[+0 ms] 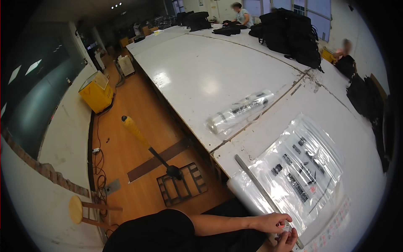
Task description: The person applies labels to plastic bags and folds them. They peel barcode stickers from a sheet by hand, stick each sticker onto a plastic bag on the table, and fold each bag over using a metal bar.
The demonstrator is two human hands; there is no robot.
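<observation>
At the near edge of the table, my left hand (273, 222) and my right hand (286, 241) are close together, fingers pinched on a small white label (286, 228) with a red mark. My fingers cover part of it. Beneath and beyond them lies a stack of clear plastic bags (308, 168) with black print. A long grey metal bar (258, 185) rests across the left side of the stack and runs down under my hands. A sheet with rows of small pinkish marks (331, 227) lies to the right.
A rolled bundle in clear plastic (241, 111) lies farther up the white table (180, 75). Black bags (289, 35) are piled at the far right, near a seated person (242, 16). On the floor are a wooden stool (76, 209), a yellow bin (96, 91) and a yellow-wrapped post (136, 132).
</observation>
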